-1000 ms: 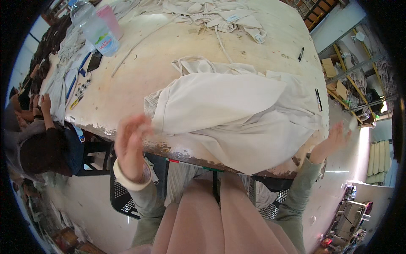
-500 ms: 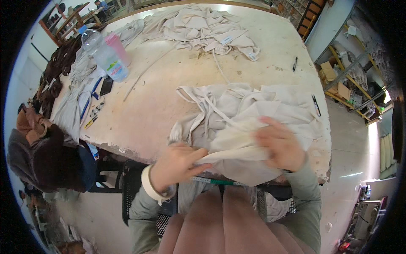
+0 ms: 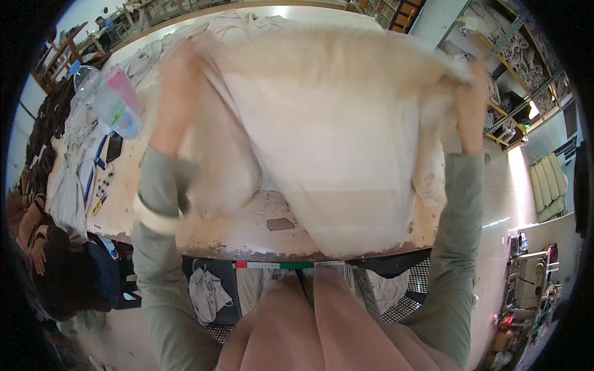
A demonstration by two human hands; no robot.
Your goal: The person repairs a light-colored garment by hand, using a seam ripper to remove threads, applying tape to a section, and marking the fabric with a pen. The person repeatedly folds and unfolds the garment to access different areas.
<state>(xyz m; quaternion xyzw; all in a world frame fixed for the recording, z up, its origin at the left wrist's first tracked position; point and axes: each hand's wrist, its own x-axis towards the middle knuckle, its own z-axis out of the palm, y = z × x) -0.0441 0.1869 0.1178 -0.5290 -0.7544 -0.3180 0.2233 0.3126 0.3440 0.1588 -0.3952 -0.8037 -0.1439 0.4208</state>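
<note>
A large cream garment (image 3: 315,142) is raised and spread over the worktable (image 3: 229,232), blurred by motion. My left hand (image 3: 182,83) grips its upper left part, fingers smeared. At its upper right corner, my right hand (image 3: 467,93) holds the cloth up, also blurred. A cream band circles my left forearm. Along the front table edge runs a coloured tape measure (image 3: 291,264).
Left: a clear bottle (image 3: 114,114), pink container (image 3: 120,83), phone (image 3: 114,148), small tools and piled grey and dark fabrics (image 3: 77,179); a co-worker's hand (image 3: 38,260) beside them. Right: shelving (image 3: 526,68). Below: a black chair (image 3: 408,297) with cloth.
The garment was lying bunched near the front edge with both hands low on it; now both hands have moved up and apart, lifting and spreading it across the upper view.
</note>
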